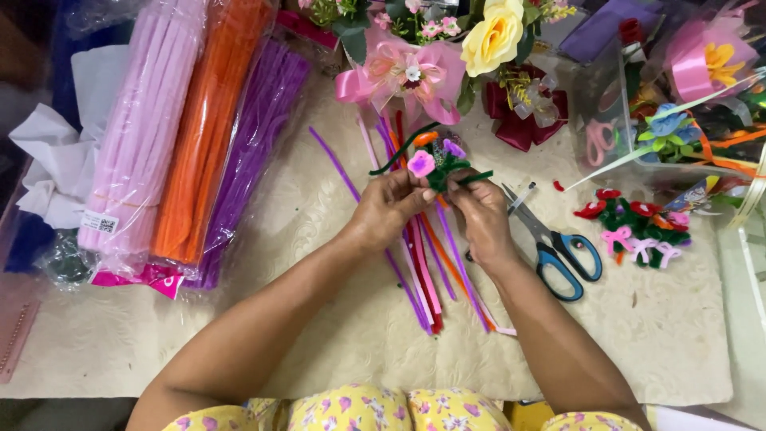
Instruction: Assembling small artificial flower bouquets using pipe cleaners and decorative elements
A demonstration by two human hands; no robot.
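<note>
- Two hands, left hand [388,206] and right hand [479,214], pinched a small fuzzy-wire flower posy [437,163] at the cloth's twelve o'clock.
- Several blooms looked formed; loose coloured fuzzy-wire stems [427,271] lay unused at six o'clock.
- Blue-handled scissors [558,247] rested at three o'clock.

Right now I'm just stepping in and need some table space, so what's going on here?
A person is working with both hands on a small bunch of pipe-cleaner flowers. The left hand and right hand pinch it from either side above loose pipe cleaners on the cream mat. Blue-handled scissors lie at the right, beside finished small flowers. Bagged pink, orange and purple pipe cleaners lie at the left.
</note>
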